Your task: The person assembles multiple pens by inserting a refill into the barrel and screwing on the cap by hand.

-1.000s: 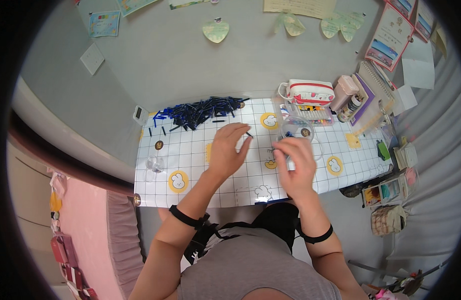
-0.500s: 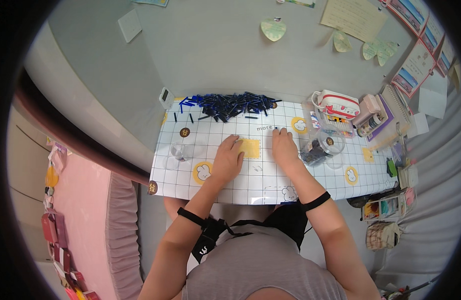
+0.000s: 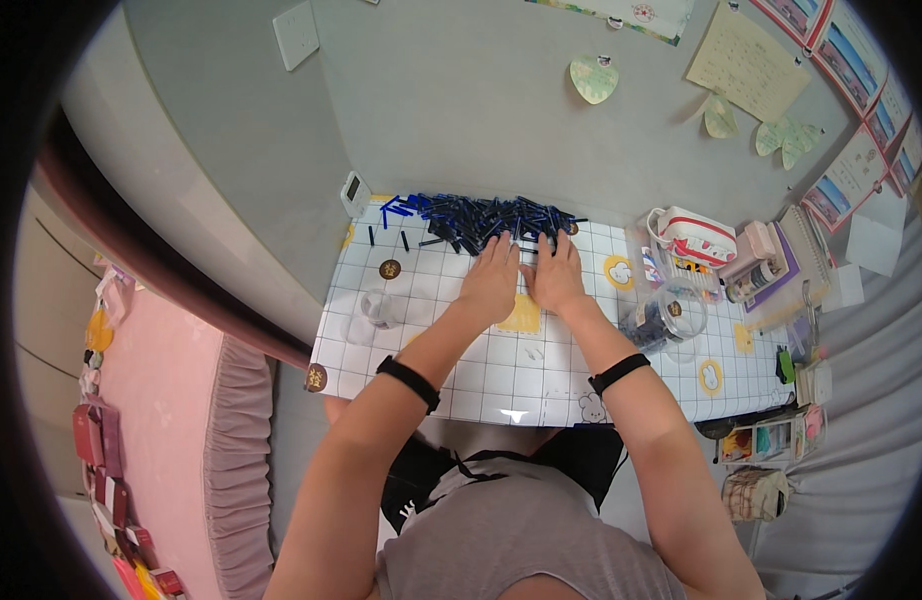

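A heap of small dark blue tubes (image 3: 471,218), which look like ink cartridges, lies along the back of the table against the wall. At the heap's near edge my left hand (image 3: 494,278) lies with its fingers stretched forward, the fingertips touching the nearest tubes. Close beside it on the right is my right hand (image 3: 558,277), also flat with fingers extended to the heap's edge. Neither hand grips anything that I can see. Two single tubes (image 3: 405,241) lie apart at the left of the heap. What is under my palms is hidden.
A white gridded tablecloth (image 3: 451,385) covers the table. A small clear cup (image 3: 378,309) is at left; a clear jar (image 3: 671,318) with dark tubes inside is at right. Beyond it are a white and red pouch (image 3: 696,238) and stationery. A small white timer (image 3: 355,193) stands back left.
Both my hands have moved forward from the middle of the table to the heap's near edge and closer together. Their fingers have straightened. The head view has shifted slightly.
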Motion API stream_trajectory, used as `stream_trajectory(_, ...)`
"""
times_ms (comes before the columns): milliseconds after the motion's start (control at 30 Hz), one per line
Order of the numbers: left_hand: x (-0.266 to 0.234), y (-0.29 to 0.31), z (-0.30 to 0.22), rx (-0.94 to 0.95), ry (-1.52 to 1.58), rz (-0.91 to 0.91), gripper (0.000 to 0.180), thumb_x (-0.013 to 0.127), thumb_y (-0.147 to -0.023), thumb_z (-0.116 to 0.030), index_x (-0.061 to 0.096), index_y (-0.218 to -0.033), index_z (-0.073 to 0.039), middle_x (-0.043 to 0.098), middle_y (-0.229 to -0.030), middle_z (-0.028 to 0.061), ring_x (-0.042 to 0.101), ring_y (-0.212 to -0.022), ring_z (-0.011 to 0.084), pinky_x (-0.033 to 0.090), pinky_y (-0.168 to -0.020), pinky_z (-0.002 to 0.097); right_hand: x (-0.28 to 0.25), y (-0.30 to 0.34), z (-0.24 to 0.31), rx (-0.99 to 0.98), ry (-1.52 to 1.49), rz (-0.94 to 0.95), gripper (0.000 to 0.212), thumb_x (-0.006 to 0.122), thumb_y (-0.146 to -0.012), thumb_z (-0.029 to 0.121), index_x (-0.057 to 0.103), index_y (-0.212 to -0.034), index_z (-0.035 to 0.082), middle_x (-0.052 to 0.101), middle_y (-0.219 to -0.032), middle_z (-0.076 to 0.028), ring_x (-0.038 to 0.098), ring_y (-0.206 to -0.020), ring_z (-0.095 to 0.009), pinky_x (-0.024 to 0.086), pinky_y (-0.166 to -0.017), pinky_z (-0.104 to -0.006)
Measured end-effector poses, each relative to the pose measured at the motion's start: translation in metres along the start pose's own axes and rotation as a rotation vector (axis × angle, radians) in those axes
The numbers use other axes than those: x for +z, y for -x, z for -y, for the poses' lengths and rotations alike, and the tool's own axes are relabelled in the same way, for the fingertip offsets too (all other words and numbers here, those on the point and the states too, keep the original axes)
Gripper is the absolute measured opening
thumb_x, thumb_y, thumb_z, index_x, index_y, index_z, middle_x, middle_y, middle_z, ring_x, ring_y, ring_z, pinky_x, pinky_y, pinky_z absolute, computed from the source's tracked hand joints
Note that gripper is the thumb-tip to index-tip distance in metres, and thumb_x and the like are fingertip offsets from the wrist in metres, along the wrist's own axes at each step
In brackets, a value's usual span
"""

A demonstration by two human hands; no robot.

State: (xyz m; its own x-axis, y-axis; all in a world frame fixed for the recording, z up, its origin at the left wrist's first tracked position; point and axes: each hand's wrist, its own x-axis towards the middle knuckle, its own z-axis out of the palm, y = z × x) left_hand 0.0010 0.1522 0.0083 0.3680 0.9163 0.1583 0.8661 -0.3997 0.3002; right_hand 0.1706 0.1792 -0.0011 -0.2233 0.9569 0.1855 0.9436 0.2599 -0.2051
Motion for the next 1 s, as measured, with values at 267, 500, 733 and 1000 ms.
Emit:
stream_trajectory(267, 0.021, -0.022, 0.002, 0.056, 0.011, 0.019, 0.076, 0.067, -0.099, -0.009, 0.037, -0.168, 0.001, 0.028, -0.18, 0.0197, 0.026, -0.166, 0.0406, 0.028, -0.136, 0.0448, 0.017, 0.014, -0.008, -0.019, 0.011, 0.162, 0.083, 0.053, -0.111, 0.045, 0.022, -0.175, 0.002, 0.011, -0.18, -0.033, 0.013, -0.166, -0.053, 0.014, -0.135, -0.0609)
stream_trajectory(500, 0.04, -0.006, 0.0, 0.112, -0.029, -0.072, 0.073, 0.069, -0.097, -0.009, 0.044, -0.164, -0.001, 0.038, -0.175, 0.019, 0.033, -0.162, 0.0409, 0.028, -0.135, 0.046, 0.005, 0.037, -0.005, -0.077, -0.069, 0.163, 0.077, 0.056, -0.11, 0.035, 0.026, -0.172, 0.0, 0.017, -0.18, -0.028, 0.017, -0.167, -0.047, 0.016, -0.136, -0.0575)
stream_trajectory(733, 0.032, 0.012, -0.008, 0.108, -0.045, -0.044, 0.069, 0.071, -0.094, -0.006, 0.049, -0.159, -0.001, 0.043, -0.172, 0.0178, 0.04, -0.158, 0.0407, 0.03, -0.134, 0.0456, 0.001, 0.062, -0.002, -0.144, -0.121, 0.108, 0.072, 0.058, -0.111, 0.034, 0.033, -0.168, -0.002, 0.023, -0.177, -0.029, 0.022, -0.165, -0.048, 0.021, -0.135, -0.0579)
stream_trajectory(1000, 0.017, 0.009, -0.018, 0.212, -0.239, -0.094, 0.064, 0.066, -0.098, -0.008, 0.05, -0.16, -0.002, 0.041, -0.174, 0.015, 0.035, -0.162, 0.0362, 0.032, -0.133, 0.0443, -0.007, 0.102, -0.003, -0.193, -0.149, 0.068, 0.07, 0.061, -0.11, 0.034, 0.038, -0.166, 0.0, 0.03, -0.175, -0.027, 0.026, -0.165, -0.044, 0.021, -0.135, -0.055)
